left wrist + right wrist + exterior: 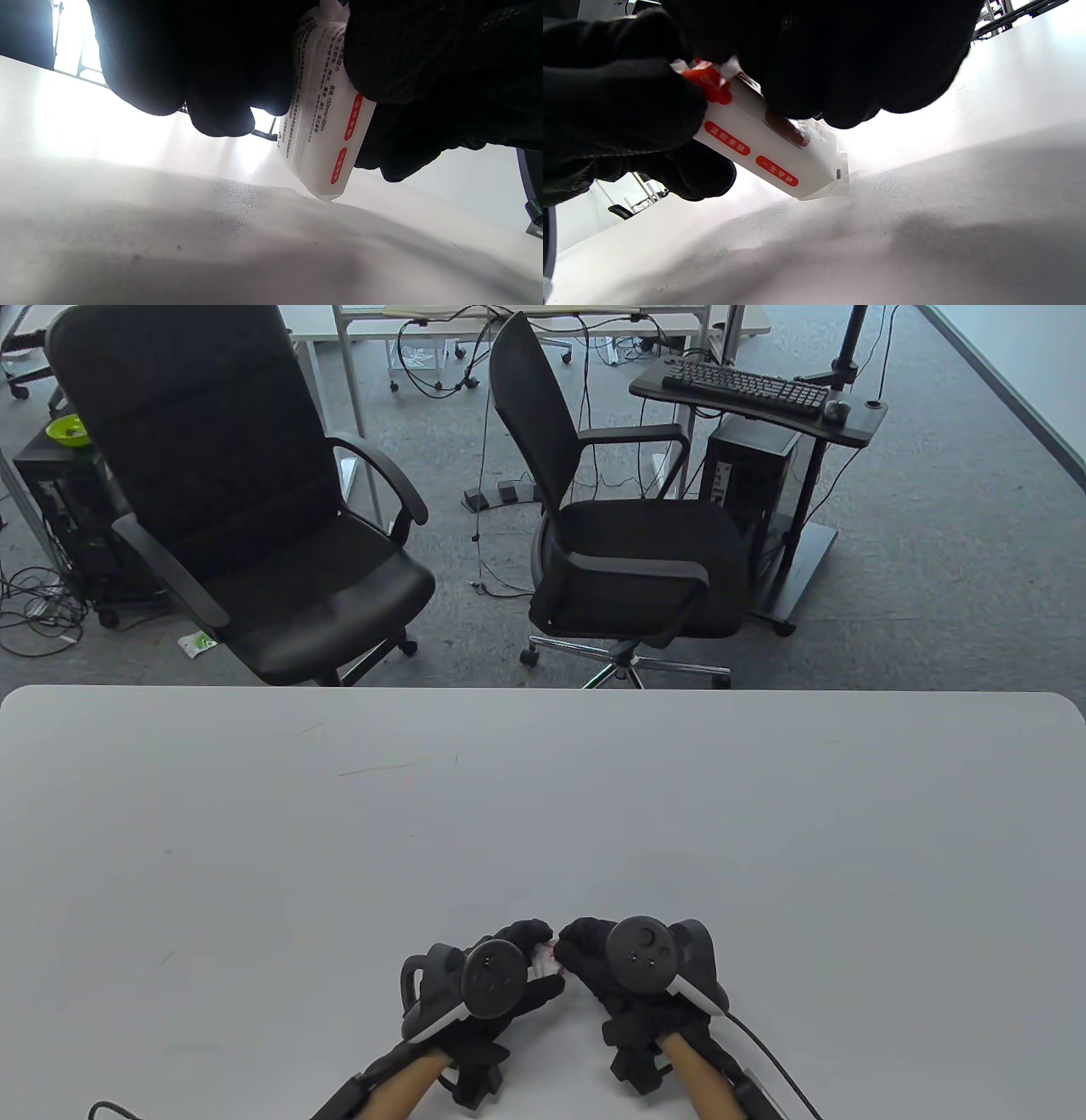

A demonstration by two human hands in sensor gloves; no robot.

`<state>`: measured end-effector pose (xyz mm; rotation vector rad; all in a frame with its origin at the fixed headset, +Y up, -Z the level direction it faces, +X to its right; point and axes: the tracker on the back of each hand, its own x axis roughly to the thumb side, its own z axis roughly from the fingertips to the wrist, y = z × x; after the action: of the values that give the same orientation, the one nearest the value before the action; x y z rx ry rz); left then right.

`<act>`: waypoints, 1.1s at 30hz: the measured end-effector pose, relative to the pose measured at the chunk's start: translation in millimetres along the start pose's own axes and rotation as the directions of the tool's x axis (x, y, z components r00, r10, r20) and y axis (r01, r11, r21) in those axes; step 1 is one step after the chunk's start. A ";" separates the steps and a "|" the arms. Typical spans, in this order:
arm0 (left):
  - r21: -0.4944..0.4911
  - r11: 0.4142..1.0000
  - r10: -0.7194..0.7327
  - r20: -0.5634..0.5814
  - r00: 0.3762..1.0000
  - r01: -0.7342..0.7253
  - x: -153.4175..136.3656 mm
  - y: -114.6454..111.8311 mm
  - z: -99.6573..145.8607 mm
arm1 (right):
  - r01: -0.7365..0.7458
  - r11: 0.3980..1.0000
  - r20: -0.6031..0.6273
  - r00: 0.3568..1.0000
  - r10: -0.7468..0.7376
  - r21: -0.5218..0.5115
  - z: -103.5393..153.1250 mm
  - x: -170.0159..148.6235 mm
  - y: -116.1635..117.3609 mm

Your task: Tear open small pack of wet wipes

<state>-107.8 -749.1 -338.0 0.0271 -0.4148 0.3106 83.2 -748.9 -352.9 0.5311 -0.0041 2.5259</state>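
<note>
A small white pack of wet wipes [545,960] with red labels is held between both gloved hands just above the white table [543,814], near its front edge. My left hand [509,976] grips one side of the pack and my right hand [594,959] grips the other, fingertips meeting at its top edge. In the left wrist view the pack [324,127] hangs with its lower corner close to the table. In the right wrist view the pack [774,159] is tilted, its red-printed top pinched between the fingers of both hands.
Two black office chairs [246,517] [628,534] stand beyond the table's far edge. A keyboard stand [755,394] and a computer tower are at the back right. Cables lie on the grey carpet.
</note>
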 end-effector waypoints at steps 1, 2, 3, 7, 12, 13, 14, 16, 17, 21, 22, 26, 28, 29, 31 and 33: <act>0.000 1.000 -0.002 0.000 1.000 0.002 -0.4 0.8 0.0 | 0.009 1.000 -0.004 1.000 -0.009 0.001 -0.1 -1.5 -0.6; 0.001 1.000 -0.004 -0.001 1.000 0.004 -0.6 1.2 0.1 | 0.015 1.000 -0.007 1.000 -0.015 0.001 0.0 -2.3 -1.0; -0.002 1.000 -0.006 0.000 1.000 0.006 -0.9 1.5 0.2 | 0.023 1.000 -0.009 1.000 -0.023 0.005 -0.2 -3.5 -1.6; -0.004 1.000 -0.016 -0.001 1.000 0.016 -1.4 2.4 0.4 | 0.024 1.000 -0.013 1.000 -0.024 0.007 0.0 -6.0 -3.1; -0.005 1.000 -0.028 -0.010 1.000 0.028 -3.4 3.4 0.8 | 0.029 1.000 -0.030 0.999 -0.029 -0.001 0.5 -12.3 -5.3; -0.006 1.000 -0.030 -0.016 0.999 0.030 -4.5 3.7 1.0 | 0.023 1.000 -0.035 0.999 -0.024 -0.006 0.8 -14.2 -6.0; -0.004 1.000 -0.030 -0.019 0.999 0.030 -5.3 3.9 1.2 | 0.017 1.000 -0.038 0.999 -0.018 -0.010 1.0 -15.6 -6.8; -0.004 0.999 -0.032 -0.035 0.999 0.032 -8.4 4.4 1.9 | 0.005 1.000 -0.057 0.998 -0.006 -0.025 2.0 -20.5 -9.1; -0.007 0.999 -0.038 -0.043 0.998 0.038 -11.2 4.9 2.0 | -0.004 0.999 -0.071 0.997 0.002 -0.036 2.5 -25.4 -11.5; -0.036 0.999 -0.014 -0.054 0.998 0.012 -18.1 4.6 2.1 | 0.062 0.998 -0.086 0.994 -0.063 -0.024 3.4 -36.2 -14.2; -0.037 0.999 -0.029 -0.059 0.998 0.027 -18.0 4.4 1.8 | 0.059 0.998 -0.087 0.994 -0.061 -0.026 3.3 -36.7 -14.2; -0.048 0.998 -0.044 -0.060 0.997 0.041 -18.9 4.7 1.3 | 0.037 0.999 -0.088 0.995 -0.038 -0.012 3.1 -39.3 -14.2; -0.050 0.998 -0.042 -0.064 0.997 0.038 -19.7 4.9 1.4 | 0.059 0.998 -0.091 0.994 -0.059 -0.012 3.1 -41.0 -14.0; -0.052 0.998 -0.039 -0.065 0.997 0.035 -20.2 5.0 1.4 | 0.060 0.998 -0.093 0.994 -0.060 -0.007 3.0 -41.6 -13.9; -0.053 0.998 -0.036 -0.069 0.997 0.032 -20.8 5.1 1.5 | 0.057 0.998 -0.093 0.994 -0.057 -0.003 2.9 -42.5 -13.5; -0.054 0.998 -0.029 -0.072 0.997 0.026 -21.5 5.2 1.6 | 0.073 0.997 -0.091 0.993 -0.073 0.003 3.1 -43.9 -13.3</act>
<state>-128.7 -750.6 -345.3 -0.0305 -0.3505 0.2724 125.0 -760.8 -367.8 0.4108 0.0563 2.4769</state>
